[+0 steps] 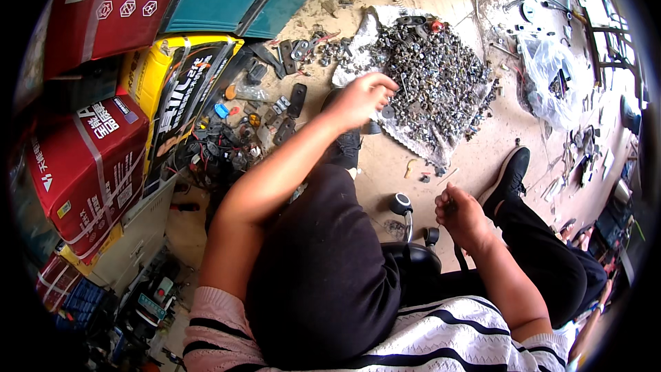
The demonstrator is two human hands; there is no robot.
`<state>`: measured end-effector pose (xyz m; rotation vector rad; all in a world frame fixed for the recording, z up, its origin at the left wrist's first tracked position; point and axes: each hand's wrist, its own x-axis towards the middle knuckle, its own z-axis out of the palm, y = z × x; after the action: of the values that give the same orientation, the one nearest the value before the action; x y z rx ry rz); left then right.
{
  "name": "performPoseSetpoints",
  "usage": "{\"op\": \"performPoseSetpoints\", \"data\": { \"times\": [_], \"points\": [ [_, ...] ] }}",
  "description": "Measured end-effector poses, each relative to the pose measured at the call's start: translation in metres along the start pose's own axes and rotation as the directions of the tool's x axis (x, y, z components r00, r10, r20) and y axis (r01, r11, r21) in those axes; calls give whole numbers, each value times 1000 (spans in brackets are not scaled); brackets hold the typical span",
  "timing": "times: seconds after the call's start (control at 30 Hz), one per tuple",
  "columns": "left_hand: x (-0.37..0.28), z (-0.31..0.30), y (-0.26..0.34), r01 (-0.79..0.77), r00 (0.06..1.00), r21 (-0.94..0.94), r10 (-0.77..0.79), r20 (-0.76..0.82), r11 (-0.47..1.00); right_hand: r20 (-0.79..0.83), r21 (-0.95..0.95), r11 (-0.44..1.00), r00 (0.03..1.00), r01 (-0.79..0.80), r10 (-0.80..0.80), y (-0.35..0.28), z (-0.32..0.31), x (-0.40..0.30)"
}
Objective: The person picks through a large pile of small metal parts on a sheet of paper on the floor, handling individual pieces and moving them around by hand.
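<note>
A large heap of small metal fasteners, bolts and nuts among them [428, 72], lies on a grey-white cloth [369, 26] on the floor. Over the left edge of the heap is my left hand [366, 95], its fingers curled; whether something is between the fingertips cannot be told. My right hand [462, 214] is above the floor between my knees, fingers closed around small dark pieces, apart from the heap. A round grey washer-like disc [387, 112] sits on the cloth beside my left hand.
Battery cartons [93, 165] are stacked at the left, beside loose parts and wires [222, 139]. A caster [400, 204] stands near my knees. At the right lie a clear plastic bag [550, 82] and metal parts. Another person's arm [594, 315] shows at lower right.
</note>
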<state>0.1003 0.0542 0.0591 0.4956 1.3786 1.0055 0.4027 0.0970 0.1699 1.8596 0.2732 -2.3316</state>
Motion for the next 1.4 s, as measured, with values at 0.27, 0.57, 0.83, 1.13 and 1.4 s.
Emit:
{"op": "performPoseSetpoints", "data": {
  "times": [0.27, 0.57, 0.83, 1.13, 1.4],
  "points": [
    [-44, 110, 85, -855, 398, -34, 697, 597, 517, 103, 278, 951, 980, 137, -171, -10, 27, -15],
    [-49, 106, 91, -919, 343, 28, 760, 552, 394, 174, 338, 938, 985, -73, 14, -27, 48, -37],
    [23, 29, 11, -366, 831, 801, 554, 52, 473, 217, 71, 992, 972, -105, 87, -14, 33, -25],
    [38, 3, 8, -283, 885, 872, 460, 76, 399, 212, 101, 994, 977, -52, 29, -12, 19, -20],
    [76, -1, 23, -252, 800, 822, 588, -120, 511, 151, 27, 999, 988, -31, 26, -9, 22, -21]
  ]
}}
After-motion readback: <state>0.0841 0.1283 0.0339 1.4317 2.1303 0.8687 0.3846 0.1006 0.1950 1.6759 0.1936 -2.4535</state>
